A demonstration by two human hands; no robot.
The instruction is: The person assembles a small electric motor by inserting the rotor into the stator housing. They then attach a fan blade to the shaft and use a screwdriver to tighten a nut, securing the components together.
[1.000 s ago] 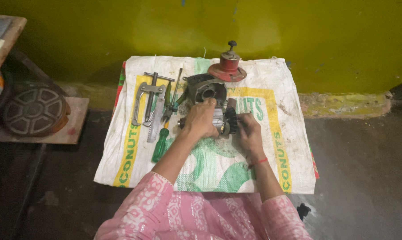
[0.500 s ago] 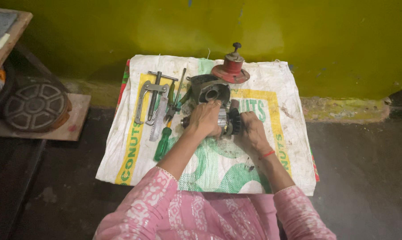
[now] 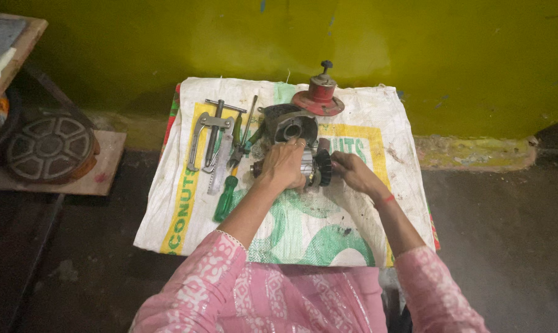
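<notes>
While hands (image 3: 319, 169) grip ribbed metal rotor (image 3: 313, 168).

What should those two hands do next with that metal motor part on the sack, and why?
Probably pull the black toothed wheel off rightward: the left hand already clamps the grey metal motor core over the white woven sack, and the right hand grips the wheel end.
</notes>
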